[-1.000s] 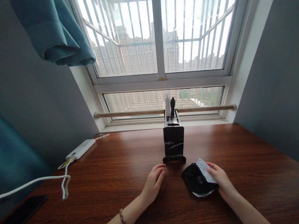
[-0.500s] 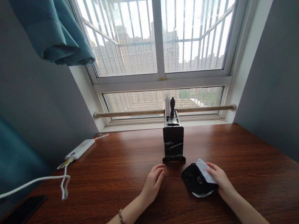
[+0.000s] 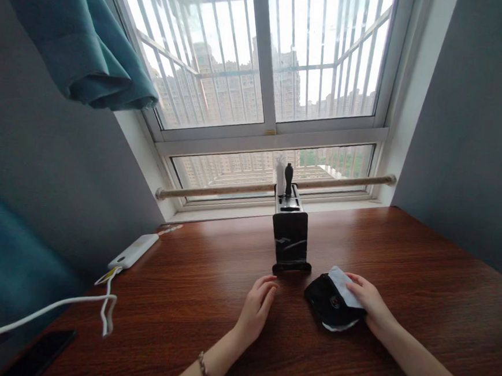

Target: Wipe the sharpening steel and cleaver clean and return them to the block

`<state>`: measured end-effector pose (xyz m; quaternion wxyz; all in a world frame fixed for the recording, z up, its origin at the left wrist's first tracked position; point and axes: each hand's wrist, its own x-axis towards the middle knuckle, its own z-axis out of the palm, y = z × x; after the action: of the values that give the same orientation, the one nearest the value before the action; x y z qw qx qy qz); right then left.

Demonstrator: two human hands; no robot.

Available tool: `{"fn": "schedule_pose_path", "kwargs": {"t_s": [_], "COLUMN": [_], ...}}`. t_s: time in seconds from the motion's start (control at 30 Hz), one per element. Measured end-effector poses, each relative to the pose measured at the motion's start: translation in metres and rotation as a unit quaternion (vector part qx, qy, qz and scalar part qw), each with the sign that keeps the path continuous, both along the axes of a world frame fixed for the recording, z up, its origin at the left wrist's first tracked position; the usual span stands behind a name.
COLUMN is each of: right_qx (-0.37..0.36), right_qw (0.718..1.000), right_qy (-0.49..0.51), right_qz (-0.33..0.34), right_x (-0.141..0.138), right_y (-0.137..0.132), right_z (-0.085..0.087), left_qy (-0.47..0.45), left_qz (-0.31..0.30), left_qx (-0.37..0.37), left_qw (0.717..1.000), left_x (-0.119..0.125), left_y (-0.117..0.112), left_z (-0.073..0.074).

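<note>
My right hand (image 3: 370, 301) grips the right edge of a black cloth pouch (image 3: 324, 301), thumb over its pale grey flap and the other fingers partly hidden behind it. The pouch lies on the wooden table, with a small emblem on its front and a whitish lower edge. To the left of it, my left hand (image 3: 256, 307) rests on the tabletop, fingers loosely bent and apart, holding nothing. Just beyond both hands stands a black knife holder (image 3: 290, 237). A black handle (image 3: 289, 179) and a white wrapped item (image 3: 280, 176) stick up from its slotted top.
On the left of the brown table (image 3: 211, 248) lie a white power bank (image 3: 133, 251) with a white cable (image 3: 50, 311) and a dark flat phone-like object (image 3: 42, 354). A barred window and a horizontal rail (image 3: 224, 192) are behind the table. A blue curtain (image 3: 92, 54) hangs at left.
</note>
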<state>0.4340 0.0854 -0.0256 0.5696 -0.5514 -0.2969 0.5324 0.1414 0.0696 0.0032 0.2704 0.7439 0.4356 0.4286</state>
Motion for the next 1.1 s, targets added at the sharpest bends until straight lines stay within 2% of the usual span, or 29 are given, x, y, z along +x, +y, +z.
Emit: {"fn": "schedule_pose_path", "kwargs": {"t_s": [0.77, 1.1], "right_qx": [0.000, -0.004], "right_qw": [1.000, 1.000], "right_qy": [0.001, -0.004], "right_qz": [-0.003, -0.011], "right_x": [0.0010, -0.0029], "right_y": [0.0011, -0.0032], "right_z": [-0.0025, 0.0060], "left_qy": [0.006, 0.002], "left_qz": [-0.002, -0.003], "left_qx": [0.001, 0.001], "left_qw": [1.000, 1.000], "left_x": [-0.0001, 0.0008], "left_y": [-0.0002, -0.0020], "left_z": [0.0023, 0.0036]}}
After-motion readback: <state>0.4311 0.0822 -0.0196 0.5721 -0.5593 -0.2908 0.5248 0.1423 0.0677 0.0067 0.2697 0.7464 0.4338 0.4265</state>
